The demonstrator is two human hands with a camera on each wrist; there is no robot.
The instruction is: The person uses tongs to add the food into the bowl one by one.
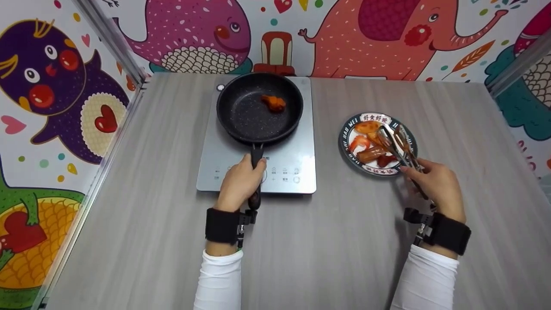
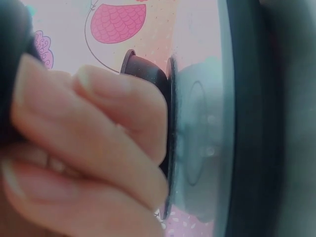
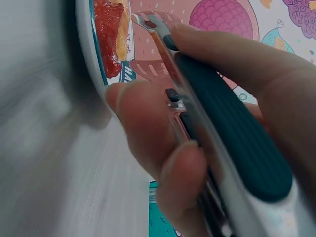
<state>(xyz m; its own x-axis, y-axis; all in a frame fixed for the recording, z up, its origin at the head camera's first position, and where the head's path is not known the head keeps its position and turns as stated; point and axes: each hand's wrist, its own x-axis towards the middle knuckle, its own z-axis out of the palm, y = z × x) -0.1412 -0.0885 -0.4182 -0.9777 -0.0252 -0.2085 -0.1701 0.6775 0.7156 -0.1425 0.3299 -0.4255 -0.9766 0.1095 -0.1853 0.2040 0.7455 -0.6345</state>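
The left hand [image 1: 242, 178] grips the black handle [image 1: 257, 160] of a frying pan [image 1: 245, 116], its fingers curled round it in the left wrist view. Inside the pan lies one reddish-orange piece of food [image 1: 274, 103], like a small chicken drumstick. In the right hand [image 1: 439, 185] is a pair of metal tongs [image 1: 394, 146] with dark grips, held between thumb and fingers. The tongs' tips are over a round plate [image 1: 344, 150] with a dark patterned rim. Several pieces of food lie on it, among them a brown sausage-like piece [image 1: 371, 154] and a shrimp-like piece [image 1: 360, 142].
The pan rests on a silver induction cooker [image 1: 292, 181] with touch controls along its front. Both stand on a grey wood-grain table [image 1: 327, 258]. Cartoon-printed panels [image 1: 275, 51] border the table at the back and sides, with a metal rail [image 1: 99, 181] at left.
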